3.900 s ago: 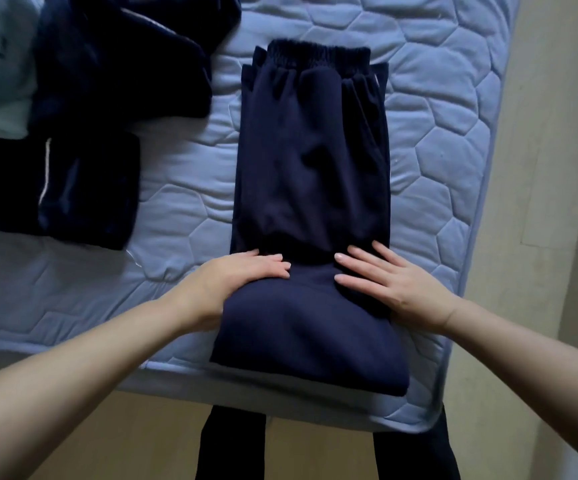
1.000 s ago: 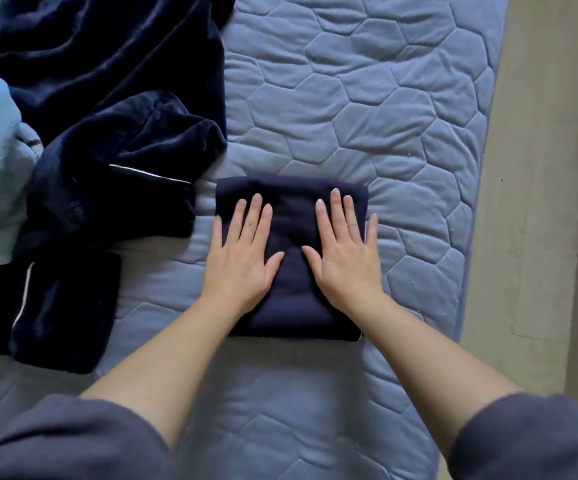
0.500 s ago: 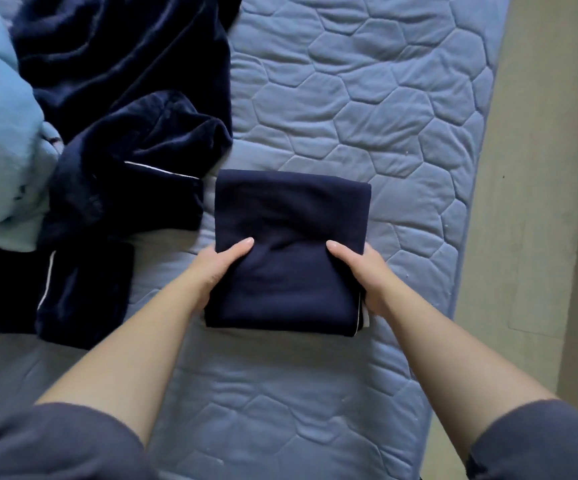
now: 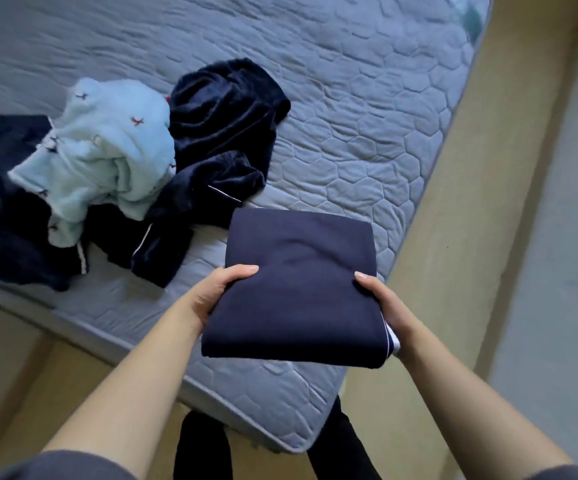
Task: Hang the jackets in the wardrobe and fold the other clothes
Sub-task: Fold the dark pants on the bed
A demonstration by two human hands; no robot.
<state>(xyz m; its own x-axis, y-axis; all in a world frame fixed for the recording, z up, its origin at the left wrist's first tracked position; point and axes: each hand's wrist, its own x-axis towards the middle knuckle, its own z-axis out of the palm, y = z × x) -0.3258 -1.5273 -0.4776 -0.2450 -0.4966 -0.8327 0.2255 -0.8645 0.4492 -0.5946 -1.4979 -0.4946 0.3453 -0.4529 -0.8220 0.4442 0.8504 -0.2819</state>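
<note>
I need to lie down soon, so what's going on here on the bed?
A person is sorting clothes. Their left hand and right hand grip a folded navy garment by its two sides, thumbs on top, holding it over the near corner of the mattress. Further left on the mattress lies an unfolded heap: a light blue fleece piece on top of dark plush pieces with white piping. No wardrobe shows.

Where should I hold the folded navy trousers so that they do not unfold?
Take the folded navy trousers at their two side edges from the near end, left hand and right hand, thumbs on top, fingers beneath. They form a flat layered stack, with loose layers showing at the right near corner, so support underneath probably protects the fold.
</note>
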